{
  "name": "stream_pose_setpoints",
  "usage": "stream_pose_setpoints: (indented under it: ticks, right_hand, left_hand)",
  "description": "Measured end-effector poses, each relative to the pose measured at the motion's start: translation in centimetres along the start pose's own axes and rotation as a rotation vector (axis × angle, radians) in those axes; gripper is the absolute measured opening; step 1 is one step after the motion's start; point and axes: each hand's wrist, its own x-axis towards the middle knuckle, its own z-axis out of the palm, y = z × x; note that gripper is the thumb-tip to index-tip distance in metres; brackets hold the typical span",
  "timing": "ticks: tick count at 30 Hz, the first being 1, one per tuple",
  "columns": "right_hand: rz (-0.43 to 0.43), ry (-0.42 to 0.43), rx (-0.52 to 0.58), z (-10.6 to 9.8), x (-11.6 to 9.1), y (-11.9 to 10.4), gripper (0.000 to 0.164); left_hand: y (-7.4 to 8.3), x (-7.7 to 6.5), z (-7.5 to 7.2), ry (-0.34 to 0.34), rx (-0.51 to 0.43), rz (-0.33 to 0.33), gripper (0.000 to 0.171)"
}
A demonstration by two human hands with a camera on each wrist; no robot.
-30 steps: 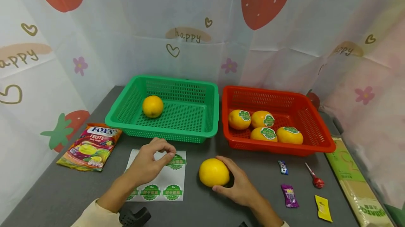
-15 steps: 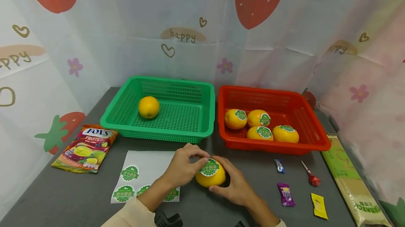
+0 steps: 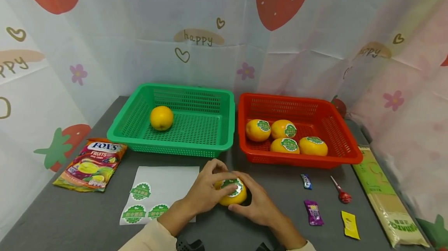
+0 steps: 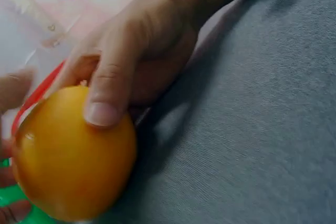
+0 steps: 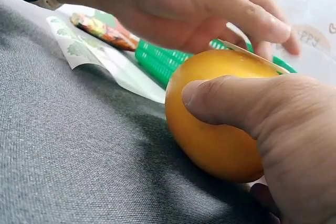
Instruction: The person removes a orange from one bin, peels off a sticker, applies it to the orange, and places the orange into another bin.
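Observation:
An orange (image 3: 229,200) rests on the grey table in front of me, a green-and-white round sticker (image 3: 239,186) on its top. My right hand (image 3: 260,204) grips the fruit from the right, with the thumb on its near side and fingers behind. From the left, my left hand (image 3: 204,190) reaches over the top, its thumb and index finger lying across the sticker. One sticker edge stands slightly off the peel in the right wrist view. Left of the hands lies a white sticker sheet (image 3: 164,179), with several green stickers visible and part hidden by my left arm.
A green basket (image 3: 192,151) holding one plain orange (image 3: 161,118) stands behind. Beside it, a red basket (image 3: 297,159) holds several stickered oranges. A candy bag (image 3: 91,165) lies left; small candies (image 3: 313,212), a lollipop (image 3: 344,196) and a long packet (image 3: 388,200) lie right.
My left hand has carried a sticker from the sheet to the orange and laid it on top; its thumb now lies across it. My right hand has kept its grip.

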Motion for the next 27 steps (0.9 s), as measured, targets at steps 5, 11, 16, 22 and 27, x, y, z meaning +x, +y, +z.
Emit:
stream_pose_setpoints:
  ticks: [5, 11, 16, 22, 27]
  right_hand:
    - [-0.05, 0.021, 0.025, -0.2, 0.3, -2.4, 0.079]
    - [0.014, -0.013, 0.139, -0.5, 0.2, -2.5, 0.077]
    - [0.019, 0.045, 0.424, -0.2, 0.3, -1.0, 0.063]
    - [0.067, 0.158, 0.379, 1.3, 1.4, -1.2, 0.028]
    - [0.078, 0.117, 0.453, 1.3, 1.7, -0.8, 0.026]
  left_hand:
    - [-0.9, -0.6, -0.2, -0.167, -0.129, -0.099, 0.043]
    - [-1.5, -1.0, -0.1, -0.231, -0.139, -0.238, 0.066]
    - [-1.3, -1.1, 0.3, -0.242, -0.131, -0.333, 0.082]
    - [-0.9, -0.9, 0.2, -0.219, -0.292, -0.433, 0.07]
    - [-2.2, -0.9, -0.3, -0.206, -0.57, -0.332, 0.047]
